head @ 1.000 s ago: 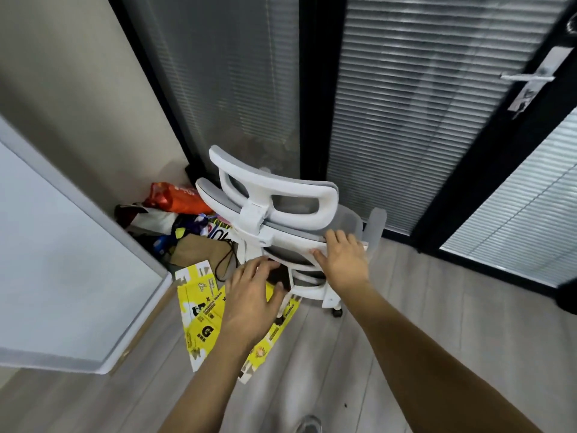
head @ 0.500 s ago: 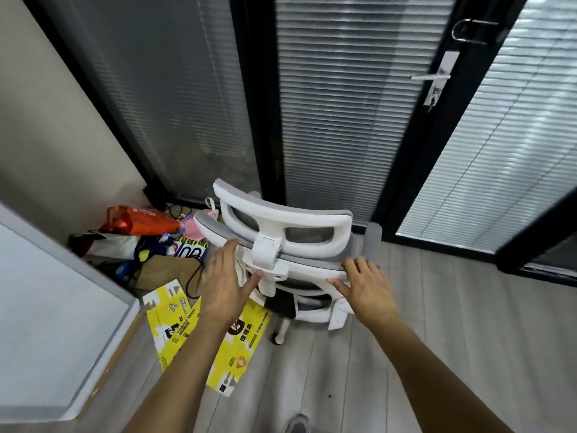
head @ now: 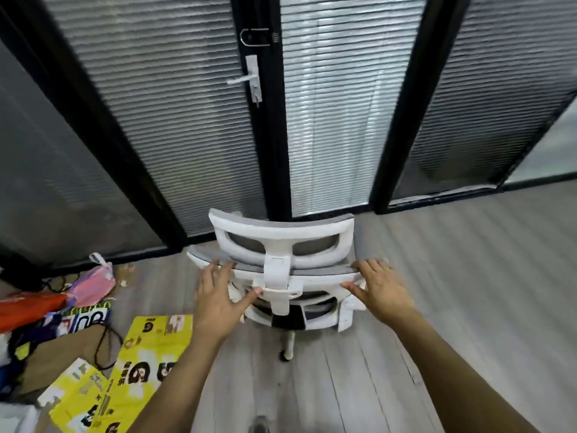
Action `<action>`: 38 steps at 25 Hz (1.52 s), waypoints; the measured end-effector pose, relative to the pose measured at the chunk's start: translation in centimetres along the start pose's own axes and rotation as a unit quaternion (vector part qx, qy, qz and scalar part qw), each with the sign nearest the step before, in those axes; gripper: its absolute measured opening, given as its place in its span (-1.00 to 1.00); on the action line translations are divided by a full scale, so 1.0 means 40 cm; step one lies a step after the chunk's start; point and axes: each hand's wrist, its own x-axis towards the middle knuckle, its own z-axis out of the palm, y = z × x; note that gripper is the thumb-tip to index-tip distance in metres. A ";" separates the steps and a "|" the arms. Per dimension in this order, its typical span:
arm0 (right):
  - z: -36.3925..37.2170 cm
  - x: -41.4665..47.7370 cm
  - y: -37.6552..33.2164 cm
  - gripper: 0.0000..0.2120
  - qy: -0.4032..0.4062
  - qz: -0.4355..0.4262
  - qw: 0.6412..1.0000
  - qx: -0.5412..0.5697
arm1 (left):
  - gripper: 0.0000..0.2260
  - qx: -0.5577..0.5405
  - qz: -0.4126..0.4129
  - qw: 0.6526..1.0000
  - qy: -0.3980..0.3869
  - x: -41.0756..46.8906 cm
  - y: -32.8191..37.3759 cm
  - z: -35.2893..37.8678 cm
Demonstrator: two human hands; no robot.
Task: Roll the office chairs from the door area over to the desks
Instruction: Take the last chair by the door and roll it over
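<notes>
The white office chair stands on the wooden floor in the middle of the view, its back to the person and the glass door close behind it at 12 o'clock. The left hand rests on the 9 o'clock end of the backrest's top edge with fingers spread and the thumb on the frame, while the right hand grips the 3 o'clock end, fingers curled over the edge. Flattened yellow cardboard and bags lie at 8 o'clock.
</notes>
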 end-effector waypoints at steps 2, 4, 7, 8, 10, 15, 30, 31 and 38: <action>-0.044 -0.095 0.125 -0.46 0.025 0.042 0.999 0.013 | -0.22 -0.014 0.035 0.999 -0.019 -0.015 0.119 0.085; -0.087 -0.205 0.243 -0.50 0.062 0.089 0.994 0.020 | -0.21 -0.013 0.080 0.996 -0.037 -0.031 0.253 0.171; -0.141 -0.354 0.399 -0.52 0.115 0.153 0.981 0.030 | -0.20 -0.001 0.133 0.989 -0.070 -0.051 0.451 0.294; -0.160 -0.397 0.445 -0.50 0.125 0.180 0.975 0.031 | -0.21 0.000 0.156 0.984 -0.081 -0.058 0.513 0.337; -0.210 -0.484 0.543 -0.42 0.146 0.246 0.958 0.024 | -0.20 -0.002 0.210 0.971 -0.111 -0.075 0.651 0.435; -0.314 -0.661 0.777 -0.33 0.225 0.378 0.898 0.015 | -0.24 -0.032 0.328 0.929 -0.167 -0.124 0.994 0.669; -0.609 -1.200 1.466 -0.37 0.340 0.633 0.695 0.022 | -0.17 -0.097 0.549 0.760 -0.334 -0.408 2.058 1.339; -0.621 -1.239 1.511 -0.34 0.352 0.640 0.683 0.027 | -0.17 -0.098 0.560 0.748 -0.343 -0.443 2.120 1.379; -0.756 -1.583 1.839 -0.41 0.410 0.672 0.616 0.031 | -0.28 -0.127 0.600 0.698 -0.370 -0.780 2.533 1.631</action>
